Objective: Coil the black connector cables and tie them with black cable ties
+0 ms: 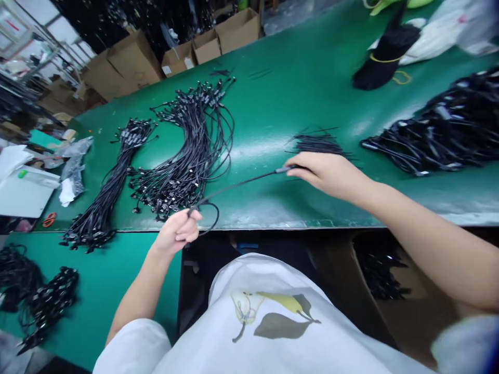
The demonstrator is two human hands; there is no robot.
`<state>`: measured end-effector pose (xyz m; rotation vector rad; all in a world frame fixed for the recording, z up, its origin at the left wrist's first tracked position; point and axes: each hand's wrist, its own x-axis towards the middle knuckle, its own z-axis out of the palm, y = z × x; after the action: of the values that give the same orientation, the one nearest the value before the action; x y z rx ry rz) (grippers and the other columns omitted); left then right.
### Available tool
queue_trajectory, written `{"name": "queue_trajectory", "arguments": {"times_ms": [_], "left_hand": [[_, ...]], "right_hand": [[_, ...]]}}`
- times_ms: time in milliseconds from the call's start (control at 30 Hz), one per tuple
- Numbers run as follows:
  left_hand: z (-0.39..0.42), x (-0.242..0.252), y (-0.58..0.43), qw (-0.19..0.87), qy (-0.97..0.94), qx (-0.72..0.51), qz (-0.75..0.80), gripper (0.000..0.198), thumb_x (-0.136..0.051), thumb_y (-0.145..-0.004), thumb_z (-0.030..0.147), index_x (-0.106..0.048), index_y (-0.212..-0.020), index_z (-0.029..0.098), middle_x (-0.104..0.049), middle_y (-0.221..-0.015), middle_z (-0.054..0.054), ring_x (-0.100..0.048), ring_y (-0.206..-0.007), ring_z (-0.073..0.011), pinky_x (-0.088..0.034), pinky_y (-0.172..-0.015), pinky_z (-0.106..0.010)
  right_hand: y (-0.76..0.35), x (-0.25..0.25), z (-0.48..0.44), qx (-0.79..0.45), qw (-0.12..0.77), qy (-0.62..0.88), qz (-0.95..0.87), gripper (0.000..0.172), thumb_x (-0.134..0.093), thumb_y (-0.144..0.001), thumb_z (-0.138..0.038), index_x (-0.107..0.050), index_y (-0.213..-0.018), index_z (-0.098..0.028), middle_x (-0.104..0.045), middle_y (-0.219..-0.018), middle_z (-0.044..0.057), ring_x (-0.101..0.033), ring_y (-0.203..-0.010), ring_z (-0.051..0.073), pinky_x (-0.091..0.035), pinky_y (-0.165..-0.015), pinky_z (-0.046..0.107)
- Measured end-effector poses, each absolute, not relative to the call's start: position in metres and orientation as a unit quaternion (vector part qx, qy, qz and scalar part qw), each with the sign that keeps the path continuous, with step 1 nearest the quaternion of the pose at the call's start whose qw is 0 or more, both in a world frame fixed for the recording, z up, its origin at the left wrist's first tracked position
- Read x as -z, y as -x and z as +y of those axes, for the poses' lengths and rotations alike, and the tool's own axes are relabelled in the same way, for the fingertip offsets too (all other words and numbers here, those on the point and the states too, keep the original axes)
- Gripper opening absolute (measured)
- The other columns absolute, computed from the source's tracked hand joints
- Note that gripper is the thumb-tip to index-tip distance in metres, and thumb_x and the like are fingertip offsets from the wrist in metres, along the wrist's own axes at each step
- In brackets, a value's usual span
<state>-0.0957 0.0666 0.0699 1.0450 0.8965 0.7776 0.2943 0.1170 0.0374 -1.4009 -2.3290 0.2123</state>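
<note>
- We get a long green counter (pixel 273 104) across the view, cardboard boxes (pixel 132 59) along its far side, a teal counter section (pixel 97 296) at near left, and an open cardboard box (pixel 409 322) at near right with dark cables inside.
- On the green counter, a large fanned bundle of black cables (pixel 191 150) sits left of centre, with a slimmer cable bundle (pixel 109 176) just left of it.
- Further right we have a loose black cable heap (pixel 440 124), and at far right a black bundle (pixel 384 54) tied with a yellow band.
- Small items: a pile of short black pieces (pixel 317 143) just beyond the right hand (pixel 329 174), and red-handled scissors (pixel 49 219) at the left edge.
- A thin black cable (pixel 241 186) stretches between the hands, its long axis running from near left to far right, over the counter's near edge. A slack loop (pixel 212 221) hangs by the left hand (pixel 175 232).
- The left hand is closed around the cable. The right hand holds a narrow pinch at the moulded connector (pixel 283 169), over the counter.
- We judge the cable light, limp and easily tangled. The stiffer connector looks like the best place to grip.
</note>
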Motion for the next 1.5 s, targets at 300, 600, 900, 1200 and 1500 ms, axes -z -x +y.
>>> {"name": "queue_trajectory", "arguments": {"times_ms": [300,600,900,1200,1500], "left_hand": [[0.074,-0.052,0.042,0.601,-0.576,-0.377,0.406,0.038,-0.061,-0.089,0.037,-0.062,-0.123,0.019,-0.066,-0.105,-0.007,-0.064,-0.09,-0.0149,-0.052,-0.085,-0.028],[0.046,-0.044,0.032,0.615,-0.646,-0.297,0.341,0.037,-0.046,-0.096,0.046,-0.063,-0.097,0.013,-0.048,-0.055,0.003,-0.045,-0.052,-0.0094,-0.042,-0.058,-0.024],[0.035,-0.014,0.003,0.634,-0.519,-0.408,0.403,0.042,-0.048,-0.091,0.057,-0.056,-0.082,0.016,-0.046,-0.062,0.003,-0.051,-0.064,-0.0128,-0.045,-0.074,-0.031],[0.022,0.007,0.001,0.514,-0.63,-0.272,0.514,0.035,-0.04,-0.097,0.048,-0.053,-0.086,0.018,-0.05,-0.067,0.002,-0.048,-0.064,-0.0122,-0.04,-0.069,-0.027],[0.021,0.022,-0.003,0.678,-0.544,-0.192,0.455,0.046,-0.064,-0.078,0.059,-0.066,-0.089,0.015,-0.062,-0.084,-0.004,-0.058,-0.087,-0.0188,-0.045,-0.084,-0.032]], "right_hand": [[-0.214,-0.044,0.034,-0.109,0.154,0.238,-0.953,0.026,-0.041,-0.097,-0.021,-0.062,-0.082,-0.017,-0.062,-0.07,0.003,-0.055,-0.059,0.013,-0.034,-0.055,0.025],[-0.204,-0.056,0.066,-0.328,0.384,0.327,-0.799,0.023,-0.053,-0.094,-0.037,-0.064,-0.092,-0.018,-0.064,-0.088,0.003,-0.057,-0.078,0.012,-0.042,-0.07,0.024],[-0.161,-0.01,0.07,-0.72,0.517,0.325,-0.329,0.044,-0.066,-0.08,-0.055,-0.05,-0.067,-0.016,-0.029,-0.052,-0.01,-0.018,-0.043,0.003,-0.019,-0.041,0.019],[-0.139,-0.012,0.034,-0.74,0.536,0.327,-0.243,0.042,-0.061,-0.081,-0.061,-0.051,-0.092,-0.022,-0.053,-0.077,-0.003,-0.049,-0.05,0.008,-0.037,-0.036,0.019],[-0.147,-0.012,0.03,-0.695,0.553,0.331,-0.319,0.045,-0.049,-0.089,-0.063,-0.05,-0.108,-0.023,-0.047,-0.078,-0.004,-0.045,-0.052,0.004,-0.032,-0.04,0.014]]}}
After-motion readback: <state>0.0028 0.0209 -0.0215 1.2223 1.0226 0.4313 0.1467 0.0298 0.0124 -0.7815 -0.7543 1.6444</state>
